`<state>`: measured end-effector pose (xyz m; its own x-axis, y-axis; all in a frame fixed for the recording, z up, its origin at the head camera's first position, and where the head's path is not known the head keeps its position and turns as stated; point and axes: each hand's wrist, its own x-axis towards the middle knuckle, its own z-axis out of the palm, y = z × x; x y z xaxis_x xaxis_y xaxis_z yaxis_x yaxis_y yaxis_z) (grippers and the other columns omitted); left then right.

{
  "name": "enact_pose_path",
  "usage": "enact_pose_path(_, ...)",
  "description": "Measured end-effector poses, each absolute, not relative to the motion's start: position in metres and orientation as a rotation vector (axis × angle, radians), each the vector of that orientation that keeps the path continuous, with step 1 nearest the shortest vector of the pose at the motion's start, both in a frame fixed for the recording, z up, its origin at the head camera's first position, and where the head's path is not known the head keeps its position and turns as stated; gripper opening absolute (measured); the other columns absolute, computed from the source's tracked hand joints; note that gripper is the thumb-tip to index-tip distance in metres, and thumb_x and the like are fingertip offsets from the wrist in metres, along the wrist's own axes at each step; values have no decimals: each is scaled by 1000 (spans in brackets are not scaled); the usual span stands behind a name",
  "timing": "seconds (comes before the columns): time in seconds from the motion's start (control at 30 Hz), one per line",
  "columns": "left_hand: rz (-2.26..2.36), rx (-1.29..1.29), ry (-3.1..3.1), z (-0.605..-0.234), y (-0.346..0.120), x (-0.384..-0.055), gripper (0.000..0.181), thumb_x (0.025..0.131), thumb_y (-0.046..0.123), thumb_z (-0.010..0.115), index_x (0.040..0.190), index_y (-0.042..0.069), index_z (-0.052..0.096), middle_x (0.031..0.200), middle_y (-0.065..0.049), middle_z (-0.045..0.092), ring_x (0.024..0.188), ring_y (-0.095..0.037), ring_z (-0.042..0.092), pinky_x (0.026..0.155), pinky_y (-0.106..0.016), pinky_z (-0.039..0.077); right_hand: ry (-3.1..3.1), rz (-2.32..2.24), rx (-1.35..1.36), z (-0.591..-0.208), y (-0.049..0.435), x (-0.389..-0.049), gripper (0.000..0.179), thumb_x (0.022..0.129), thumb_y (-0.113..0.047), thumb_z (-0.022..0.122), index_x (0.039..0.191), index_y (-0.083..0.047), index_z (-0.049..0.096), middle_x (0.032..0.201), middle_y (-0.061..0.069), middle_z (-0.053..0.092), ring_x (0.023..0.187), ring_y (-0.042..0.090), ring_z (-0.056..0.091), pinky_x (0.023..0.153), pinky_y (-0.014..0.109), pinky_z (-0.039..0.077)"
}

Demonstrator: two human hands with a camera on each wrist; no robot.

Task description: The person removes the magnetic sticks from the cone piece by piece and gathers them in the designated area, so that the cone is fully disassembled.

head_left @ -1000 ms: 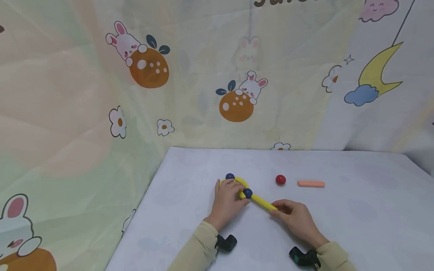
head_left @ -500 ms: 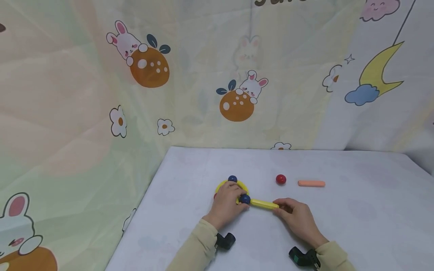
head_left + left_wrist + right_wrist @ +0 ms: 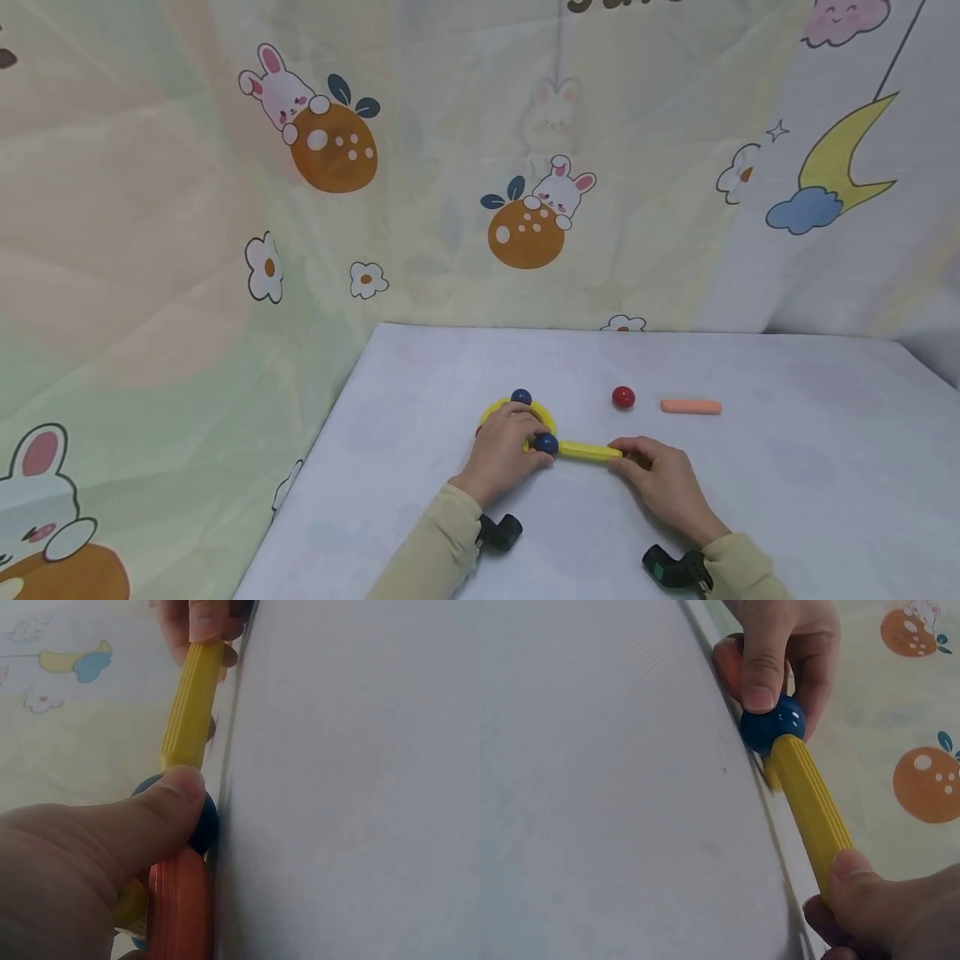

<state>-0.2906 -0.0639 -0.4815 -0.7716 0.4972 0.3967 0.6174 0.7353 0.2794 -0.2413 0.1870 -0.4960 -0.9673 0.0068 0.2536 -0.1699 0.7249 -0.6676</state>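
Note:
My left hand grips a blue ball on a small ring-shaped build, with the thumb pressed on the ball. Yellow curved pieces and a second blue ball show past the fingers in the head view. Below the thumb, the left wrist view shows an orange-red curved piece meeting the gripped ball. From that ball a straight yellow rod extends to the right, its end against the ball. My right hand pinches the rod's far end between thumb and fingers. The left hand hides part of the ring.
Behind the hands, a loose red ball lies on the white table. To its right is a short salmon-coloured rod. A printed cloth hangs behind the table's far edge. Black wrist cameras sit at both cuffs.
The yellow rod has swung from a slant to nearly level in the head view. The gripped blue ball came slightly nearer to me, and more of the ring shows. Both hands kept their holds.

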Motion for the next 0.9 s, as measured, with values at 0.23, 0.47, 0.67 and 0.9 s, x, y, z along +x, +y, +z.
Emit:
enact_pose_path(0.23,-614,-784,-2710,-480,-72,-290,34,76,34,84,105,18,74,106,10,70,122,-13,50,106,-31,37,-2739,1142,-19,-489,209,-248,27,90,-16,70,116,-9,69,97,5,68,82,18,53,65,23,45)
enact_pose_path(0.47,-589,-786,-2705,-482,-71,-291,31,80,33,80,105,17,72,105,9,70,122,-14,49,110,-32,33,-2781,1004,-8,-487,255,-253,37,93,-32,67,122,-9,67,106,10,69,88,21,58,67,29,44)
enact_pose_path(0.67,-591,-753,-2737,-481,-67,-291,30,81,32,78,107,19,71,105,10,69,124,-13,47,110,-32,32,-2818,870,-43,-489,306,-254,44,95,-37,63,124,-4,64,114,23,64,93,36,57,70,44,47)
enact_pose_path(0.9,-604,-761,-2754,-478,-67,-289,30,82,33,78,108,19,70,107,10,68,126,-13,46,111,-33,31,-2835,769,-53,-492,335,-260,40,96,-31,63,122,-1,64,123,31,59,107,50,53,79,59,44)
